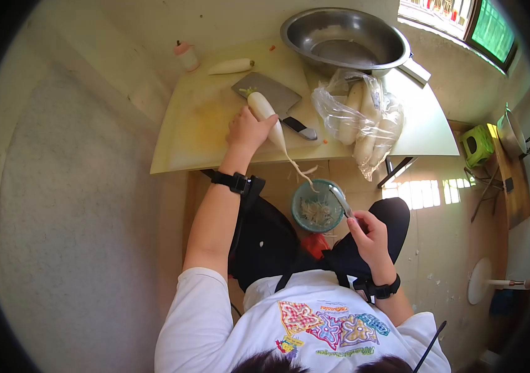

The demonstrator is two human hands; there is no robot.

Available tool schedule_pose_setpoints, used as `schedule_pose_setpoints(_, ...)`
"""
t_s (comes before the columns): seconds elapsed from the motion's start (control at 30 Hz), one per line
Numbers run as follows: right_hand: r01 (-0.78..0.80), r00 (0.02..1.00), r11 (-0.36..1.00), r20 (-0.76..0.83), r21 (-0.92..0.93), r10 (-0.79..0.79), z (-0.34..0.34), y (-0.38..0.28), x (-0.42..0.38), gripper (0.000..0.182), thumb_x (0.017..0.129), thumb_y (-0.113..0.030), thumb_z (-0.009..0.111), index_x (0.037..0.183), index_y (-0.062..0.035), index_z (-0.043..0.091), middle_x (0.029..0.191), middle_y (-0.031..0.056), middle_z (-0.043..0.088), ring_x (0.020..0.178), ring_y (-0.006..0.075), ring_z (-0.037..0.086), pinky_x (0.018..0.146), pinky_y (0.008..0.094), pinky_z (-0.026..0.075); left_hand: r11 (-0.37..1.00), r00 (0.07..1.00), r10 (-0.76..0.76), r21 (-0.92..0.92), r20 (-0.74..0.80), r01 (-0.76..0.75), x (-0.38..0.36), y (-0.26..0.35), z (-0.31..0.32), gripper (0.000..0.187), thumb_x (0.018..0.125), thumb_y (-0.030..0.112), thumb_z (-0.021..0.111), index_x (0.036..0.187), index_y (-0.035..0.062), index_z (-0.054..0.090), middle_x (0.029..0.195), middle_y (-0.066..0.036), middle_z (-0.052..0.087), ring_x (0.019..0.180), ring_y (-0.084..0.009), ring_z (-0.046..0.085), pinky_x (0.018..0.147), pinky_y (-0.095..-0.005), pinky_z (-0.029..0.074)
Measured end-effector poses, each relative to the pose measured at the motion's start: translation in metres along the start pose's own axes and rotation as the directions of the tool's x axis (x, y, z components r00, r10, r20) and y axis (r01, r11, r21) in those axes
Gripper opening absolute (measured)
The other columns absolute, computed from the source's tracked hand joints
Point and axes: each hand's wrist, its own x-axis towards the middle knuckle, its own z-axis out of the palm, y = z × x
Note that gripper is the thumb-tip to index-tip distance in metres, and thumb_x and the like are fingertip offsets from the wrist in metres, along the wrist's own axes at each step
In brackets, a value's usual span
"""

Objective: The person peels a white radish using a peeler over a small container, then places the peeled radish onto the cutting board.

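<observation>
My left hand (249, 132) is closed around a white radish (262, 107), whose long thin root hangs past the table edge. Beneath the radish's upper end, a cleaver (283, 97) lies flat on the board, its dark handle pointing right. In my right hand (369, 239) is a peeler (341, 200), held by its handle, its metal head over the bin's right rim. A teal bin (296, 217) stands on the floor between my legs, with pale peelings (316, 211) inside. The root tip reaches down near the bin's far rim.
Another radish (231, 66) lies at the back left near a pink-capped bottle (186, 56). A clear plastic bag (370, 124) of several radishes sits on the right of the table (429, 133), before a large metal basin (346, 40). A green stool (477, 146) stands farther right.
</observation>
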Motion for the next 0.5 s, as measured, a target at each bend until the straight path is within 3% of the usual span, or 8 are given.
schedule_pose_setpoints(0.03,0.0,1.0,1.0,-0.002,-0.002,0.0,0.0,0.0,-0.003,0.017,0.09,-0.011,0.07,0.099,0.0036,0.066,0.065,-0.0041,0.053,0.059,0.0018,0.043,0.052,0.0202,0.033,1.0,1.0,0.001,-0.002,0.001,-0.001,0.003,-0.003,0.001,0.077,0.076,0.057,0.071,0.124,-0.0018,0.059,0.119,-0.024,0.064,0.109,-0.0376,0.063,0.093,-0.0446,0.05)
schedule_pose_setpoints(0.1,-0.015,1.0,1.0,-0.004,-0.008,0.015,-0.004,-0.002,-0.002,0.017,0.09,-0.01,0.07,0.098,0.0038,0.066,0.065,-0.0039,0.053,0.059,0.002,0.043,0.052,0.0202,0.034,0.998,0.994,-0.023,0.069,0.107,0.016,0.016,-0.005,0.009,0.075,0.068,0.059,0.076,0.109,-0.0034,0.068,0.109,-0.023,0.069,0.102,-0.039,0.066,0.088,-0.043,0.052)
schedule_pose_setpoints(0.2,-0.019,1.0,1.0,-0.008,-0.014,0.019,-0.007,0.0,-0.001,0.016,0.091,-0.01,0.07,0.098,0.0037,0.066,0.065,-0.0043,0.053,0.059,0.002,0.043,0.052,0.0198,0.034,0.999,0.996,-0.052,0.004,0.077,0.051,0.016,-0.01,0.015,0.068,0.065,0.057,0.078,0.095,-0.0037,0.072,0.101,-0.023,0.071,0.094,-0.0397,0.068,0.083,-0.0407,0.054)
schedule_pose_setpoints(0.23,-0.027,1.0,0.999,-0.01,-0.016,0.027,-0.007,0.0,-0.002,0.016,0.091,-0.01,0.069,0.097,0.0035,0.066,0.066,-0.0045,0.054,0.059,0.0019,0.043,0.052,0.0196,0.033,0.999,0.996,-0.048,0.006,0.081,0.048,0.017,-0.008,0.01,0.068,0.065,0.057,0.078,0.095,-0.0037,0.072,0.101,-0.023,0.071,0.094,-0.0397,0.068,0.083,-0.0407,0.054)
schedule_pose_setpoints(0.3,-0.041,0.999,0.999,-0.004,-0.019,0.041,-0.007,-0.001,-0.003,0.016,0.091,-0.01,0.069,0.098,0.0035,0.066,0.066,-0.0044,0.054,0.059,0.0019,0.044,0.052,0.0194,0.034,0.962,0.913,-0.226,-0.067,0.339,0.263,0.016,0.0,-0.001,0.076,0.064,0.058,0.075,0.112,0.001,0.065,0.113,-0.021,0.066,0.104,-0.0366,0.064,0.092,-0.0443,0.051)
schedule_pose_setpoints(0.33,-0.043,0.999,0.999,0.01,-0.025,0.043,-0.008,-0.001,-0.004,0.016,0.091,-0.01,0.069,0.098,0.0034,0.066,0.066,-0.0043,0.055,0.059,0.0018,0.044,0.052,0.0193,0.034,0.961,0.91,-0.23,-0.067,0.344,0.268,0.009,0.002,-0.002,0.076,0.064,0.058,0.075,0.112,0.001,0.065,0.113,-0.021,0.066,0.104,-0.0366,0.064,0.092,-0.0443,0.051)
schedule_pose_setpoints(0.4,-0.046,0.999,0.999,0.023,-0.004,0.046,-0.006,0.001,-0.006,0.016,0.091,-0.01,0.069,0.098,0.0034,0.066,0.066,-0.0041,0.055,0.059,0.0018,0.045,0.052,0.0193,0.034,0.97,0.964,-0.231,-0.04,0.13,0.238,0.001,0.006,-0.005,0.069,0.064,0.051,0.076,0.11,0.0015,0.063,0.108,-0.02,0.068,0.096,-0.0372,0.067,0.088,-0.0449,0.052)
schedule_pose_setpoints(0.5,-0.048,0.998,0.999,0.051,0.008,0.047,-0.003,0.001,-0.007,0.014,0.092,-0.009,0.068,0.098,0.0031,0.066,0.07,-0.0061,0.056,0.062,0.0003,0.045,0.054,0.0184,0.033,0.958,0.968,-0.249,-0.148,-0.008,0.245,-0.004,0.0,0.003,0.075,0.065,0.044,0.077,0.12,-0.0015,0.055,0.107,-0.021,0.067,0.099,-0.0362,0.066,0.086,-0.0422,0.052)
